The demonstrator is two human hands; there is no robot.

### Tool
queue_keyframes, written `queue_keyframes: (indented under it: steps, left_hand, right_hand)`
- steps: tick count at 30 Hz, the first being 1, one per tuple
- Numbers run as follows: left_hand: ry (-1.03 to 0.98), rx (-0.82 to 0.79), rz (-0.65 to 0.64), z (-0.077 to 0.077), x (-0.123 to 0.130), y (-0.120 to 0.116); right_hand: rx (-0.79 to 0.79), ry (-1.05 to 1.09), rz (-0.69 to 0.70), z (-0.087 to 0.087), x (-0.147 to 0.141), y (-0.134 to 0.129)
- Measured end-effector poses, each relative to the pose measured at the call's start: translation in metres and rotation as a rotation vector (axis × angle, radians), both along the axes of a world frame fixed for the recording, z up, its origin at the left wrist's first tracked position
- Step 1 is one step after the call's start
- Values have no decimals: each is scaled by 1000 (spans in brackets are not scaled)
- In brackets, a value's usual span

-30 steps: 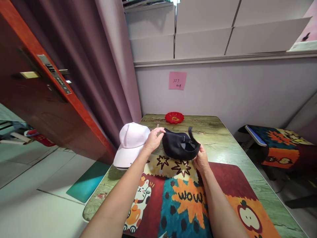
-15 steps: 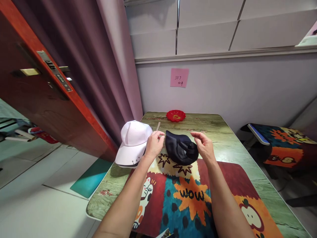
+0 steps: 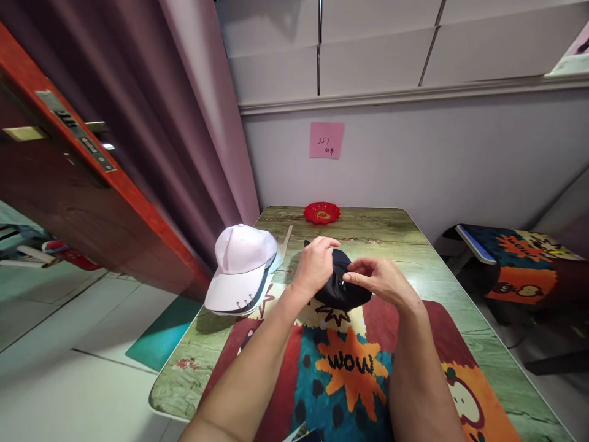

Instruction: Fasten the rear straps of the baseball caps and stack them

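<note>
Grip of left hand [image 3: 315, 267] and right hand [image 3: 381, 279] partly hides one black cap [image 3: 343, 299]; if clamped, I cannot tell. Nearby: one white cap [image 3: 242, 252].

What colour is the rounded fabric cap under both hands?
The rounded fabric cap is black, seen best in the head view.

On tbl [image 3: 381, 233]: 1st cap [image 3: 243, 255] L, 2nd cap [image 3: 345, 299] R at far edge of mat [image 3: 307, 356] — dish [image 3: 322, 213] behind, nr wall [image 3: 391, 153].

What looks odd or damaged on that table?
Nothing looks spilled or broken. One oddity is the white cap: small rings on its brim beside a dark stripe, probably decoration. The left hand and right hand partly hide the black cap.
</note>
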State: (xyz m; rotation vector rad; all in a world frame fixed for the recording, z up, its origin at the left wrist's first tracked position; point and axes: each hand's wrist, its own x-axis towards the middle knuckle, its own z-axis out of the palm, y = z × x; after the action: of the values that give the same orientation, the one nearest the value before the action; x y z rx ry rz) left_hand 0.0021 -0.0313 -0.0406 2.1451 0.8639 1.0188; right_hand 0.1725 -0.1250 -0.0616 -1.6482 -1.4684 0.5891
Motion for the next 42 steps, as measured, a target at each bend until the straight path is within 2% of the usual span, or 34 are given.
queue_keyframes:
  steps: [3,6,9,13,16,21,27,29,31,34,37,39,42]
  left_hand:
    - [69,-105,-19,-7,24,5]
    - [79,-232,-41,-23,28,8]
    - [126,-223,-46,-36,11,7]
    - [227,-90,8,-36,-22,5]
    - [317,-49,42,-31,-40,5]
    - [372,11,47,-28,-54,7]
    - [193,196,121,-28,-53,-2]
    - [65,154,124,-29,-52,-5]
    - [-96,44,131,-31,-53,-5]
    - [-269,-124,126,-30,-56,-5]
    - [-287,-175,105,-27,-58,-7]
    - [-278,-168,104,-24,-58,-10]
    - [-298,-158,112,-20,-57,-15]
  right_hand:
    - [-42,-137,-17,4,-10,1]
    - [-47,-165,-92,1,-6,1]
    - [71,102,-146,-4,7,1]
    - [276,619,-170,1,5,3]
    - [359,716,-162,12,-12,4]
    - [348,589,-124,26,-33,-3]
    - [163,236,24,27,-44,-11]
    - [152,217,27,23,-46,-7]
    - [149,248,6,17,-47,0]
    - [181,209,-103,11,-47,9]
    - [266,69,-286,11,-49,11]
    - [332,9,-355,14,-53,9]
    - [375,75,-282,17,-59,7]
